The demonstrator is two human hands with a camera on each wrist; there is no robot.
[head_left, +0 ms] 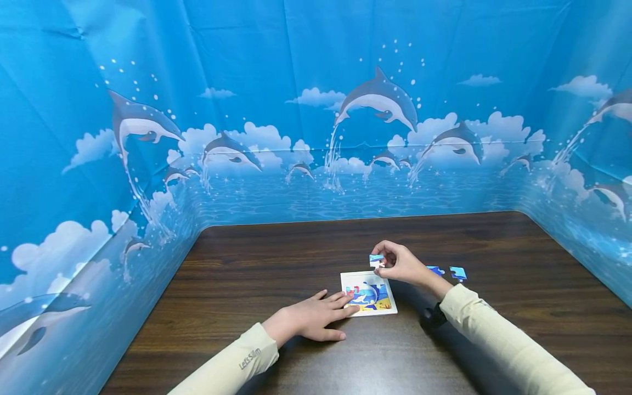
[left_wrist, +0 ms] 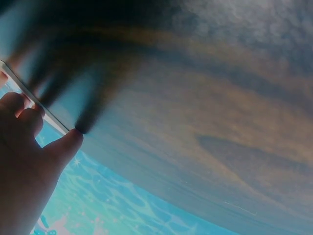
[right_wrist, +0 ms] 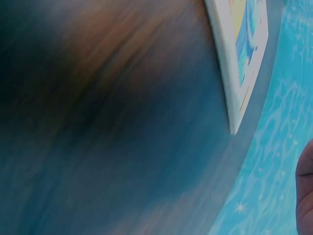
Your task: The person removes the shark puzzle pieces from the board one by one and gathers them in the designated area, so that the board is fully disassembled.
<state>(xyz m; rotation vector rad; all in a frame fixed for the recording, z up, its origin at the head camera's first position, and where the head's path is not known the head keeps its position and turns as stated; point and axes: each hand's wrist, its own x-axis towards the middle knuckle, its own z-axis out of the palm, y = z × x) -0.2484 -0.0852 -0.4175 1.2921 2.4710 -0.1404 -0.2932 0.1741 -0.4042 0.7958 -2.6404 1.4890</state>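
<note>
A white-framed jigsaw puzzle board (head_left: 393,307) with a dolphin picture lies on the table, its lower part filled with pieces. My left hand (head_left: 316,316) rests with spread fingers on the board's left side. Just above the board's top edge, my right hand (head_left: 402,265) pinches a blue and white puzzle piece (head_left: 377,260) between thumb and fingers. In the right wrist view the board (right_wrist: 226,63) appears at upper right, with only part of the right hand (right_wrist: 305,191) at the edge; the held piece is out of that view.
Right of the right hand lie a dark blue puzzle piece (head_left: 436,270), partly hidden by the wrist, and a light blue puzzle piece (head_left: 458,273). The dark wood table (head_left: 276,258) is bordered by a blue dolphin-print curtain (head_left: 276,192) at the back and sides.
</note>
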